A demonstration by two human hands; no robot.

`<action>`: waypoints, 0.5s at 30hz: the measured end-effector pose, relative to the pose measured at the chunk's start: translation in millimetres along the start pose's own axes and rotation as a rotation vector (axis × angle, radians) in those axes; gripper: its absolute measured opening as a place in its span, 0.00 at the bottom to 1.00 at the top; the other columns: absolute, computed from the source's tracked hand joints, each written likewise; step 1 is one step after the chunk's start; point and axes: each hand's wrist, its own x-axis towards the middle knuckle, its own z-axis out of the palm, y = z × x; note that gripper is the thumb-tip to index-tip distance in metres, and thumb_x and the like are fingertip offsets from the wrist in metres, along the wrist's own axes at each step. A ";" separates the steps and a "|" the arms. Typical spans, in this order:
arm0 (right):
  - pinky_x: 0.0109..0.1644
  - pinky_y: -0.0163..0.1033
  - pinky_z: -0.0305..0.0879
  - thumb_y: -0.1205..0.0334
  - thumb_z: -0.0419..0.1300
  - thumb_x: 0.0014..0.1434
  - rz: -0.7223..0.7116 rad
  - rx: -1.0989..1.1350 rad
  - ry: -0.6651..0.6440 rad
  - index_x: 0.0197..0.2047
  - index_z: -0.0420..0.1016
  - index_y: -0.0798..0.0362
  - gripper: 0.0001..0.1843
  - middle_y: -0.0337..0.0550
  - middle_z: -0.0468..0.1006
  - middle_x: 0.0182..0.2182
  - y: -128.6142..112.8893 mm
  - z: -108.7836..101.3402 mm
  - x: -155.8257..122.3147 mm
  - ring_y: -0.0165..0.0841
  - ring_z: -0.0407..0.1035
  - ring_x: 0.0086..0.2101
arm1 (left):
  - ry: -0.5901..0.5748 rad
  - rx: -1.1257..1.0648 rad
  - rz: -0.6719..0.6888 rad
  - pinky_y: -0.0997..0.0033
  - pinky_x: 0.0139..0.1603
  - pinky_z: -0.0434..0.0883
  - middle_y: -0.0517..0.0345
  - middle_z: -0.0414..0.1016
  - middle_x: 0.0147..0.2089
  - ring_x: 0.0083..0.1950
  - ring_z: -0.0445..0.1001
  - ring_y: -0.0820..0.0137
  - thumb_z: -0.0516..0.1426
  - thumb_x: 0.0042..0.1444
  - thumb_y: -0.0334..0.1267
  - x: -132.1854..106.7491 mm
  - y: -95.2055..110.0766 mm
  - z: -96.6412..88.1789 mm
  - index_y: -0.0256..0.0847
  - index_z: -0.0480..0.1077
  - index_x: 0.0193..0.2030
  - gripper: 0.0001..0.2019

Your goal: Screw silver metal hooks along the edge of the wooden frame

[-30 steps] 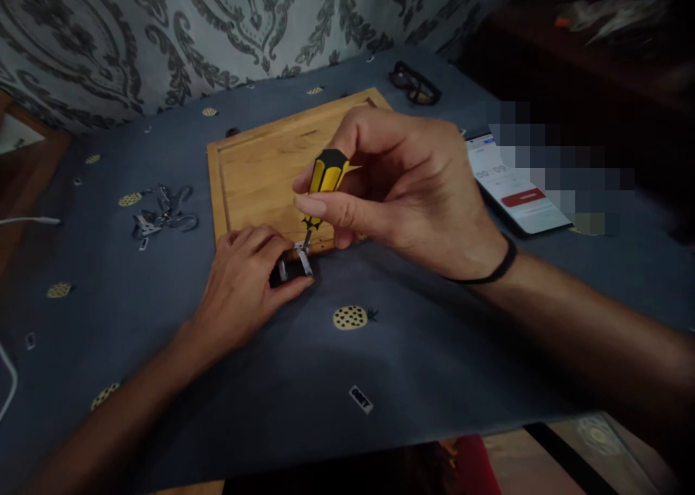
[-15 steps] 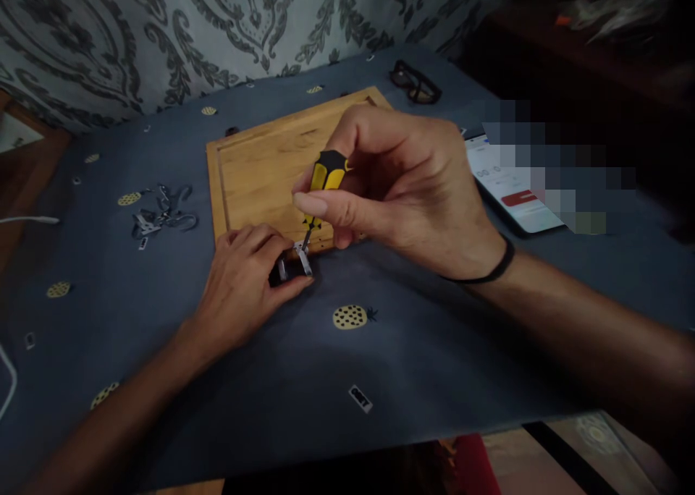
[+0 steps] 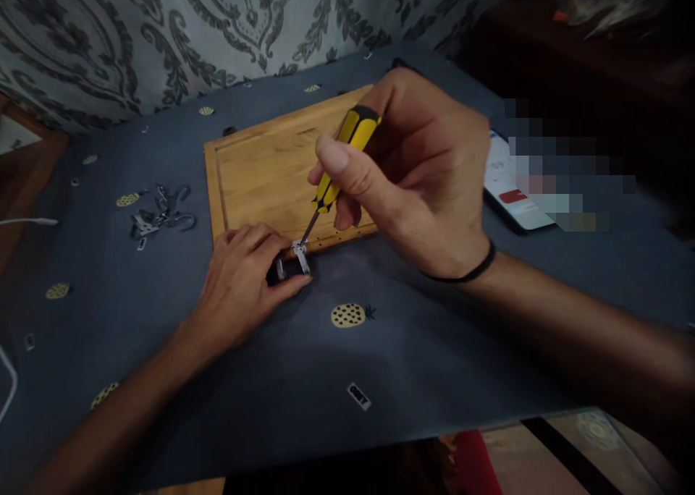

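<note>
My right hand (image 3: 428, 169) is closed around the yellow and black handle of a screwdriver (image 3: 350, 140), held at a slant. Its thin shaft points down to the left, and the tip meets or nearly meets a small silver and black metal piece (image 3: 302, 258). Thumb and fingers of my left hand (image 3: 242, 278) grip that piece at the near edge of a wooden board (image 3: 211, 191). Part of the piece is hidden by my left fingers, so its kind is unclear.
Small dark and silver metal parts (image 3: 163, 213) lie in a heap left of the board. A phone (image 3: 521, 205) with a lit screen is on the right, partly behind my right hand. A white cable (image 3: 32, 221) enters from the left. Dark blue cloth (image 3: 260, 415) covers the table.
My right hand has moved up and slightly right, tilting the screwdriver's handle further right and showing more of its shaft. My left hand stays on the metal piece.
</note>
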 end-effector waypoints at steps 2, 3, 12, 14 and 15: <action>0.20 0.39 0.59 0.44 0.68 0.59 -0.004 0.015 0.010 0.29 0.63 0.48 0.22 0.37 0.79 0.30 2.0 1.6 -2.3 0.27 0.66 0.19 | 0.003 0.006 0.005 0.55 0.48 0.69 0.53 0.79 0.43 0.47 0.77 0.57 0.65 0.61 0.48 -0.3 -0.3 0.5 0.41 0.76 0.47 0.14; 0.20 0.39 0.59 0.43 0.68 0.59 -0.022 0.025 0.020 0.29 0.64 0.48 0.22 0.38 0.79 0.30 2.9 2.4 -3.3 0.27 0.66 0.19 | 0.002 0.006 0.006 0.55 0.48 0.69 0.53 0.79 0.43 0.46 0.77 0.57 0.65 0.61 0.48 -0.3 -0.4 0.6 0.41 0.76 0.47 0.14; 0.21 0.35 0.61 0.36 0.66 0.58 0.013 -0.004 -0.012 0.30 0.63 0.48 0.26 0.35 0.77 0.30 4.3 5.2 -4.6 0.23 0.65 0.19 | -0.004 0.009 -0.003 0.55 0.49 0.70 0.53 0.79 0.43 0.47 0.77 0.57 0.65 0.60 0.48 0.6 1.0 -0.5 0.40 0.76 0.46 0.14; 0.20 0.34 0.61 0.36 0.65 0.58 0.010 -0.002 -0.016 0.30 0.63 0.48 0.26 0.34 0.77 0.30 4.5 5.0 -4.6 0.23 0.64 0.19 | -0.013 0.014 -0.013 0.55 0.49 0.70 0.54 0.79 0.43 0.47 0.78 0.57 0.65 0.60 0.48 0.9 1.4 -1.0 0.41 0.76 0.46 0.14; 0.21 0.34 0.62 0.36 0.66 0.58 0.007 0.000 -0.022 0.30 0.63 0.49 0.26 0.35 0.78 0.31 4.3 4.8 -4.7 0.23 0.65 0.19 | -0.019 0.015 -0.018 0.55 0.49 0.70 0.54 0.79 0.43 0.47 0.77 0.57 0.65 0.60 0.48 1.0 1.5 -1.1 0.42 0.76 0.45 0.14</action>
